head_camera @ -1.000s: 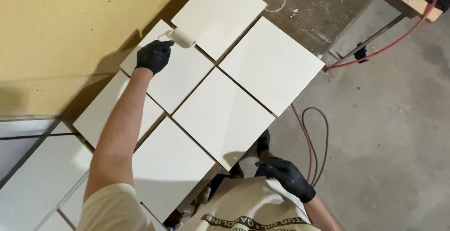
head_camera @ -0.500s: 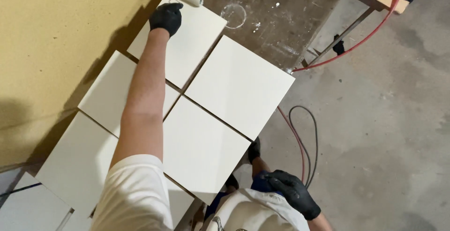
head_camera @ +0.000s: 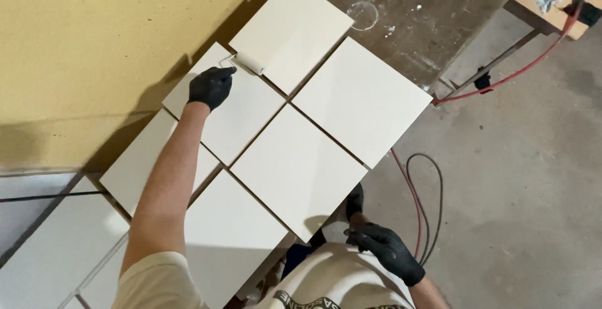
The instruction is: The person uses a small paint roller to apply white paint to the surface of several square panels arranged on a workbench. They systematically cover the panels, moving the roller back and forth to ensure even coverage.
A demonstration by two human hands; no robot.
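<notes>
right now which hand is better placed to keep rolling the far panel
Left. The left hand holds the small paint roller, which lies at the edge of the far panel. The right hand is back at the body, apart from the panels.

Dark, paint-spattered worktop (head_camera: 433, 14) runs from upper right of frame down to lower left. On it: cream square panels (head_camera: 295, 165), two rows, edges nearly touching, narrow gaps btwn. A white ring mark (head_camera: 363, 14) sits on bare top, upper centre. Grey concrete floor (head_camera: 527, 190) at right carries looped black cable (head_camera: 433, 202) & red hose (head_camera: 501, 77).
</notes>
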